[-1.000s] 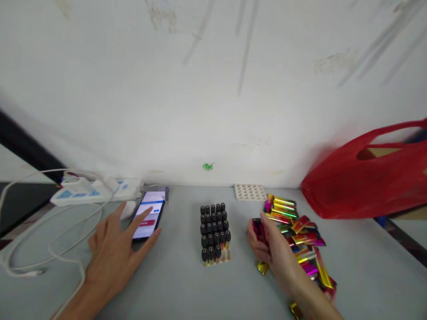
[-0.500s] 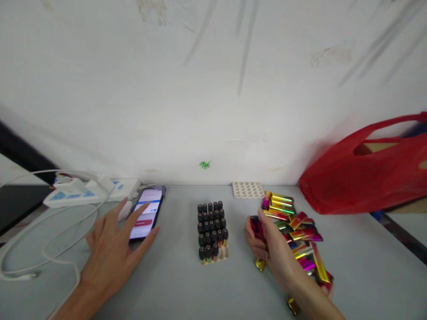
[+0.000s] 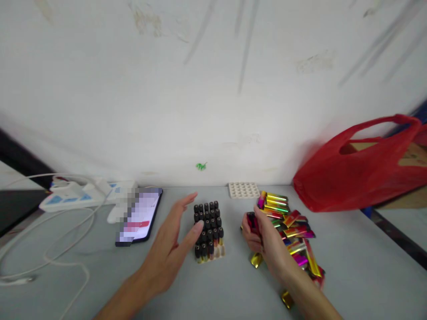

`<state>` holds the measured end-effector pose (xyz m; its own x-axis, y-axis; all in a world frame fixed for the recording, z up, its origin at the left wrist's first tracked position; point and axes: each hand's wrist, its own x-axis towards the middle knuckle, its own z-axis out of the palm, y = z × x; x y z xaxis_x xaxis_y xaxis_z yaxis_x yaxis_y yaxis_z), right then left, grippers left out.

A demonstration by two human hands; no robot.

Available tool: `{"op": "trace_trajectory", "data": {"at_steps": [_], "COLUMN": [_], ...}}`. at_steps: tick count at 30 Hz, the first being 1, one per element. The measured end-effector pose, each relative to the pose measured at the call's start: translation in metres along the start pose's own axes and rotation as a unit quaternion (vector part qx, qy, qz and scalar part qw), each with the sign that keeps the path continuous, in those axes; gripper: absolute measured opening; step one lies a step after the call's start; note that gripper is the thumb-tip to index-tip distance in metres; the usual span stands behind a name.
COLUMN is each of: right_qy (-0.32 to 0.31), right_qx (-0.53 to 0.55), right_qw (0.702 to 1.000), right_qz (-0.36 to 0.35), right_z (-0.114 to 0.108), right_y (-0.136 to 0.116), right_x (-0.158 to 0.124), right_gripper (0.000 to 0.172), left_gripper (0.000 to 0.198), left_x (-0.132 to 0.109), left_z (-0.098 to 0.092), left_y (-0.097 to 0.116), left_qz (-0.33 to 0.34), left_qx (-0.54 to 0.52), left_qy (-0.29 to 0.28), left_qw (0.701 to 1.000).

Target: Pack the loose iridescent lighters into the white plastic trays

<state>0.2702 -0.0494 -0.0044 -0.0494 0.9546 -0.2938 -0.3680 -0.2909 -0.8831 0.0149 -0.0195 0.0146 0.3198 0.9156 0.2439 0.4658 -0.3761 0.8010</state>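
My left hand (image 3: 168, 251) is held over the table's middle, fingers stretched and thumb apart, with nothing in it. Its thumb hides a few of the black-topped lighters (image 3: 212, 223) that stand upright in rows in a pale tray (image 3: 218, 252). Two hollows show bare at the tray's near right corner. To the right of the tray my right hand (image 3: 268, 238) is closed round a dark red lighter (image 3: 252, 220), its black top pointing up. Just beyond that hand lies a loose heap of shiny gold, red, green and purple lighters (image 3: 295, 232).
A second pale tray (image 3: 243, 190) with hollows lies by the wall. At the left are a phone (image 3: 142, 218), a power strip (image 3: 123, 190) and loose white cables (image 3: 86, 266). A red bag (image 3: 336, 182) stands at the right. One gold lighter (image 3: 287, 299) lies near the front.
My left hand has moved right, from over the phone to beside the tray of lighters. The right hand still grips the lighter, and the view has shifted slightly.
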Motion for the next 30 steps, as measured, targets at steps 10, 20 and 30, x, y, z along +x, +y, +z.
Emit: {"op": "trace_trajectory", "data": {"at_steps": [10,20,30], "right_qy": [-0.01,-0.007,0.011], "right_qx": [0.021,0.007,0.01], "right_qw": [0.999,0.999,0.997], "right_qz": [-0.045,-0.052,-0.073], "right_z": [0.0,0.003,-0.003], "right_y": [-0.005,-0.015,-0.019], "right_x": [-0.001,-0.006,-0.004], "right_gripper": [0.07,0.065,0.064], "left_gripper": [0.103,0.149,0.155], "left_x": [-0.009,-0.005,0.001], "left_z": [0.031,0.028,0.024], "left_y": [-0.021,-0.033,-0.043], "left_qz": [-0.049,0.032,0.02], "left_qx": [-0.199,-0.07,-0.075], "left_qy": [-0.105,-0.094,-0.108], "left_qw": [0.973,0.993,0.991]}}
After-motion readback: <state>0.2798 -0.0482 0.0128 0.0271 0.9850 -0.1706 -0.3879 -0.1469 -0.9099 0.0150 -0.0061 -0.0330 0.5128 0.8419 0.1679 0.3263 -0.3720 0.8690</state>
